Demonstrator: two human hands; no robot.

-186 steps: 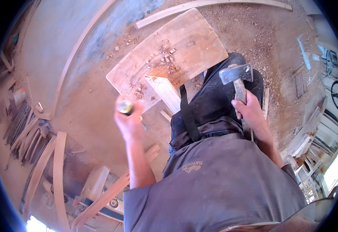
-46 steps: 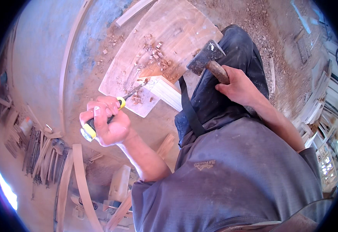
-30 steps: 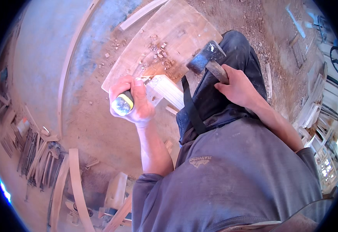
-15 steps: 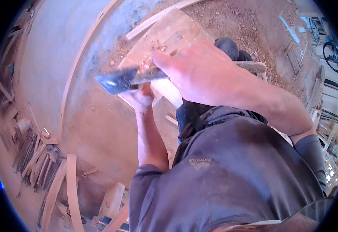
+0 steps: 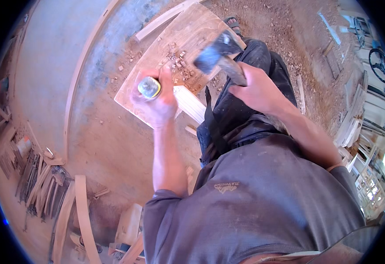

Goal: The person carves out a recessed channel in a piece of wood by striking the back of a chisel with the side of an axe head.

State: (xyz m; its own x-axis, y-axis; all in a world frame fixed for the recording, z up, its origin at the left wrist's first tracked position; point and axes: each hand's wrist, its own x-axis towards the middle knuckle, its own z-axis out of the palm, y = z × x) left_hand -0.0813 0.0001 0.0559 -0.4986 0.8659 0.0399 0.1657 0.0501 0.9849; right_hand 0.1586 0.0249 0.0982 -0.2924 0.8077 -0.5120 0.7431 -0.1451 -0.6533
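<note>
My left hand (image 5: 159, 99) is closed round an upright chisel (image 5: 149, 87), whose grey handle end with a yellow ring points up at me; its blade is hidden below the fist. Under that hand a pale timber piece (image 5: 190, 104) crosses the wide wooden board (image 5: 128, 94). Up and to the right, my right hand (image 5: 258, 90) grips the wooden handle of what looks like a hatchet (image 5: 219, 52). Its broad dark metal head is blurred and hangs over the board's right part, apart from the chisel.
Wood chips (image 5: 179, 64) lie scattered on the board beside my left hand. My dark-trousered leg (image 5: 256, 53) is along its right edge. A long curved timber (image 5: 75, 83) stretches along the left. Scrap strips (image 5: 40, 180) are heaped lower left, and a steering wheel (image 5: 381, 66) is at far right.
My right hand has drawn the hatchet back to the right, away from above my left hand. The chisel's handle end and the chips on the board now show.
</note>
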